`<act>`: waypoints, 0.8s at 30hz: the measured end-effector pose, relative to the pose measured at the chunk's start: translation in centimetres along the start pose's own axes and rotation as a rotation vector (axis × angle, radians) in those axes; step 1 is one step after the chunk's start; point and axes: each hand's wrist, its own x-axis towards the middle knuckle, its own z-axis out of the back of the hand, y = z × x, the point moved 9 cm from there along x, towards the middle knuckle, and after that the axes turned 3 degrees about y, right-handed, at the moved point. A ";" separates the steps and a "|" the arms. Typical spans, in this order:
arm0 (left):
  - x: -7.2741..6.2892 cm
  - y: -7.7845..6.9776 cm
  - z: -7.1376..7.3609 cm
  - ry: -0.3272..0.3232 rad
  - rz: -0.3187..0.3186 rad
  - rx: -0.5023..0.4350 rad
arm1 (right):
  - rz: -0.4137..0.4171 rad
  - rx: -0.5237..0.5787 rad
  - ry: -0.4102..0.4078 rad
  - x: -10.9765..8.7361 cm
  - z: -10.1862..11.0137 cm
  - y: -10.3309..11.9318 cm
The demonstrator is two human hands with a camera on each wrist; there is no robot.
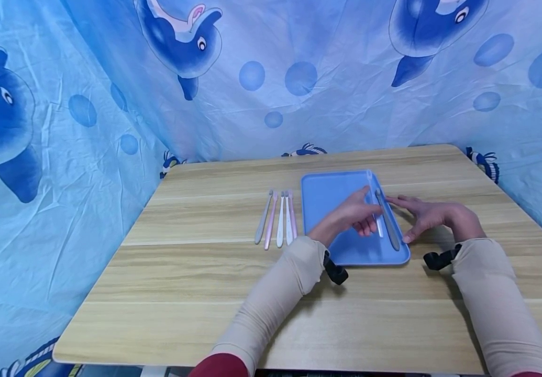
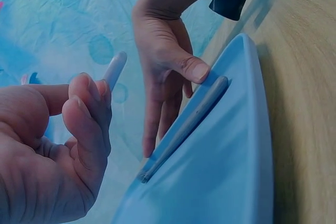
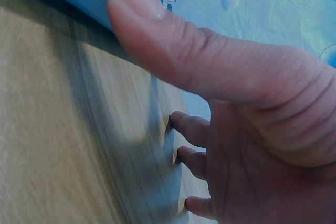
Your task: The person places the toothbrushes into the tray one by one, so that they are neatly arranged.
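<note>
My left hand (image 1: 353, 212) pinches a whitish toothbrush (image 1: 379, 226) over the right part of the blue tray (image 1: 332, 180). In the left wrist view the pale handle end of this toothbrush (image 2: 116, 68) sticks out past the fingers. A grey toothbrush (image 1: 390, 225) lies in the tray along its right wall. My right hand (image 1: 433, 214) is spread beside that wall, its thumb on the rim near the front corner. In the right wrist view the other fingertips (image 3: 191, 129) reach down to the tabletop.
Left of the tray, several toothbrushes (image 1: 279, 225) in grey, pink and white lie side by side on the wooden table (image 1: 195, 272). A blue dolphin-print curtain (image 1: 271, 68) hangs behind the table and along its sides.
</note>
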 end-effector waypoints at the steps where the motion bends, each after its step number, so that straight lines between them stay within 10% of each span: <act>1: 0.1 0.0 -0.1 0.001 -0.001 -0.001 | 0.002 0.000 0.000 0.0 0.0 0.0; 24: 1.5 1.7 -1.1 0.006 0.042 -0.012 | 0.010 -0.010 -0.001 0.0 0.0 0.2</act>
